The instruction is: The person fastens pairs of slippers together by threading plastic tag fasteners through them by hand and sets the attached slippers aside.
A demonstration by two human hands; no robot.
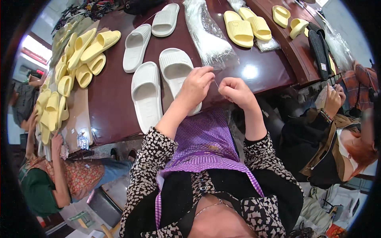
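At the near edge of a dark bench [111,99], two hands pinch a thin strand.
The left hand [196,85] and right hand [236,92] are closed on the strand [216,84], just beside two white slippers [160,85]; yellow slippers [83,55] lie far left.

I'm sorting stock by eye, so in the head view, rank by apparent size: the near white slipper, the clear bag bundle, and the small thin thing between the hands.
1. Clear bag bundle and near white slipper: look about alike, and the fisheye bends things, so unranked.
2. Thin thing, pinched between left hand and right hand: clearly smallest.
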